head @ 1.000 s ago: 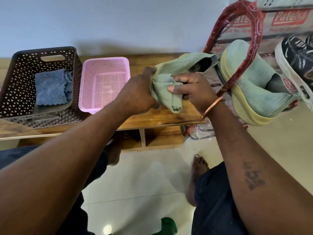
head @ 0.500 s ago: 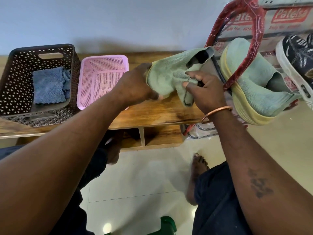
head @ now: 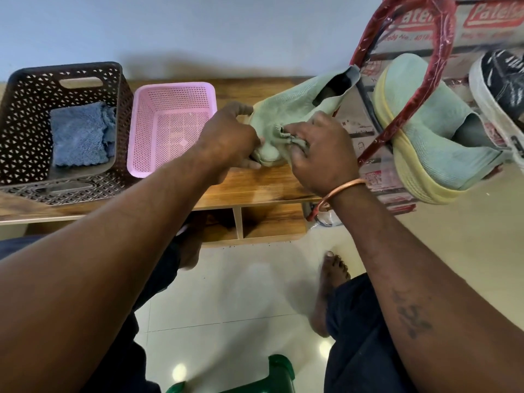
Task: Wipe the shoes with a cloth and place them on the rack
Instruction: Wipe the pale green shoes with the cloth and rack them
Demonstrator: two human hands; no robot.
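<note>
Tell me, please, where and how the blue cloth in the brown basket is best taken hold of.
Pinch the blue cloth at its rumpled right edge, coming straight down: it lies folded flat on the floor of the brown basket, whose tall walls likely bar a sideways approach, and those loose layers offer purchase.

Up and to the right of the fingers (head: 297, 131) of your right hand (head: 320, 157), the printed wrapping (head: 482, 32) carries a red label (head: 494, 12) with white letters reading "Patel", cut off at the frame edge. A second label (head: 411, 19), nearer your fingers, shows only "ate" beside the red-wrapped bar (head: 443, 43). Under it a small line reads roughly "No.: 401", the rest blurred. The red labels just right of your fingers are too blurred to read.
</note>
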